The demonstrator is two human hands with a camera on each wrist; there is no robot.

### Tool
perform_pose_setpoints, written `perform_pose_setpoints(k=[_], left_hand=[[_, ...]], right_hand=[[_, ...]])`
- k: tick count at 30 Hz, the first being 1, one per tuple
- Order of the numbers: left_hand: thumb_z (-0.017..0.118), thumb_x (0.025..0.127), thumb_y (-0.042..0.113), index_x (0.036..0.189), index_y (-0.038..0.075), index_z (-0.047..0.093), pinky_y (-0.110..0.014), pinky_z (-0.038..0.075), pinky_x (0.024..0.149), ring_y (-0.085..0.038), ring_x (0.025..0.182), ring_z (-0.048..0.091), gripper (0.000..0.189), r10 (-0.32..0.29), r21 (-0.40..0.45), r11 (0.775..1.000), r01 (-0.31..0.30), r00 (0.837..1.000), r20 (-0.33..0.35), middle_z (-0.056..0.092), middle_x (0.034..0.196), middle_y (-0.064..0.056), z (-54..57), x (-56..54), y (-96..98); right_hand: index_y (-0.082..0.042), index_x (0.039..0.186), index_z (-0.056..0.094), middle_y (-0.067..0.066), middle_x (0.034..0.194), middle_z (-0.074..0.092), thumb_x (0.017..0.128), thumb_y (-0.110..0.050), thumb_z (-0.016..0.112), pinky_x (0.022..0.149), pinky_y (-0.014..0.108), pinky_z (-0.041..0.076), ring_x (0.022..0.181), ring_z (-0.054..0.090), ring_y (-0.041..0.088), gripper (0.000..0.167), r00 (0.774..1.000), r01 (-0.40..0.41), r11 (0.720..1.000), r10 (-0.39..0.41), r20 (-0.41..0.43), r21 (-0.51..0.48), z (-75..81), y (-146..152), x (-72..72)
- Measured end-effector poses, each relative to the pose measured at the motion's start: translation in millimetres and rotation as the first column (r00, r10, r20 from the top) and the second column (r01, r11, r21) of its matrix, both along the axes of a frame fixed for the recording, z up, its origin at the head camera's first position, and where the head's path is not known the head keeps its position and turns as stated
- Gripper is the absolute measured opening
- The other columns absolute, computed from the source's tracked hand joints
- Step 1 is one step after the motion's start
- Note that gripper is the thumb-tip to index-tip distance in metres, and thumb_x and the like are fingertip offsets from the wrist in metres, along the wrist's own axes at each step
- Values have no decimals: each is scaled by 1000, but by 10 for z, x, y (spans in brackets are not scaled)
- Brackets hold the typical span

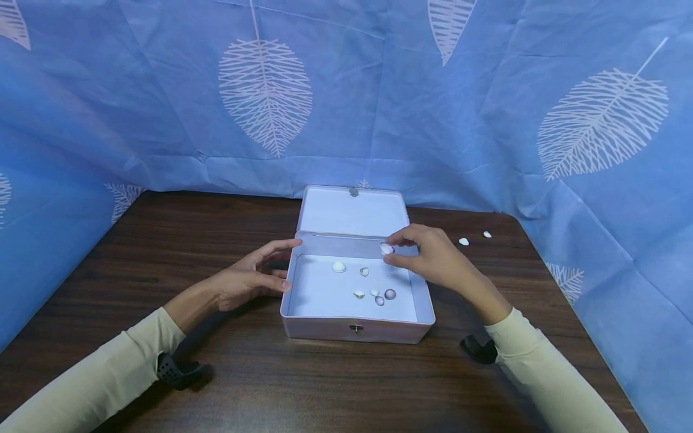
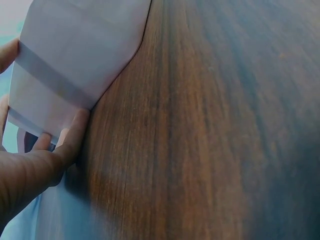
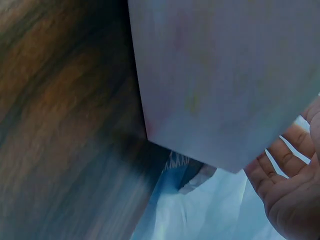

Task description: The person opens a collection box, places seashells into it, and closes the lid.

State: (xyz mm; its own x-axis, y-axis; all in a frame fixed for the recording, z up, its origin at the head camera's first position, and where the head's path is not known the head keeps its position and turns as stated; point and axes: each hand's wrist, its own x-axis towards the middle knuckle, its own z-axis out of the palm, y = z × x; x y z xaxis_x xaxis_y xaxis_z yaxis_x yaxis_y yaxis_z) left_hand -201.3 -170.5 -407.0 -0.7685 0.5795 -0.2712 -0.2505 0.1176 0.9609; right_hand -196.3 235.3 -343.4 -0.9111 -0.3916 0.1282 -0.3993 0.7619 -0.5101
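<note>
A pale metal box (image 1: 352, 329) with a small front clasp stands on the table, its lid (image 1: 352, 213) swung back. Over the box's right rear part, my right hand (image 1: 435, 255) pinches a white seashell (image 1: 386, 248) between thumb and fingers. In the right wrist view that hand (image 3: 295, 185) shows beside the box wall, and the shell is hidden. My left hand (image 1: 246, 279) rests against the box's left side, fingers spread; the left wrist view shows its fingertips on the side wall (image 2: 80, 55). Several small shells, among them a white one (image 1: 338, 266) and a purplish one (image 1: 390, 294), lie on the box floor.
Two white shells, a nearer one (image 1: 464, 241) and a farther one (image 1: 487, 234), lie on the dark wooden table (image 1: 227, 373) right of the box. A blue leaf-patterned cloth (image 1: 346, 96) hangs behind and along both sides of the table.
</note>
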Motion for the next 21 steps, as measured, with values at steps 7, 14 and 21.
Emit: perform_pose_setpoints(k=[7, 14, 21], left_hand=[[86, 97, 10, 177, 29, 35, -47, 55, 116, -51, 164, 36, 97, 2, -3, 1000, -2, 1000, -6, 14, 185, -18, -5, 0, -1], [84, 98, 8, 177, 29, 35, -45, 56, 115, -50, 164, 36, 96, 3, 2, 1000, -3, 1000, -3, 15, 185, -18, 1, 4, 6], [86, 97, 9, 178, 29, 34, -45, 56, 115, -52, 167, 32, 98, -2, 14, 1000, 2, 1000, -2, 15, 186, -19, -9, 1, 5]], right_hand=[[-7, 132, 81, 11, 130, 81, 100, -26, 88, 111, 61, 59, 124, 73, 34, 38, 1000, -25, 1000, 26, 17, -5, -37, -78, 15], [-3, 133, 80, 13, 131, 81, 100, -26, 88, 110, 61, 60, 124, 74, 35, 41, 999, -38, 999, 38, 4, 7, -82, -95, 8], [-4, 133, 81, 12, 129, 81, 100, -26, 88, 108, 59, 60, 123, 74, 35, 40, 1000, -8, 1000, 8, -5, 7, -86, -45, 21]])
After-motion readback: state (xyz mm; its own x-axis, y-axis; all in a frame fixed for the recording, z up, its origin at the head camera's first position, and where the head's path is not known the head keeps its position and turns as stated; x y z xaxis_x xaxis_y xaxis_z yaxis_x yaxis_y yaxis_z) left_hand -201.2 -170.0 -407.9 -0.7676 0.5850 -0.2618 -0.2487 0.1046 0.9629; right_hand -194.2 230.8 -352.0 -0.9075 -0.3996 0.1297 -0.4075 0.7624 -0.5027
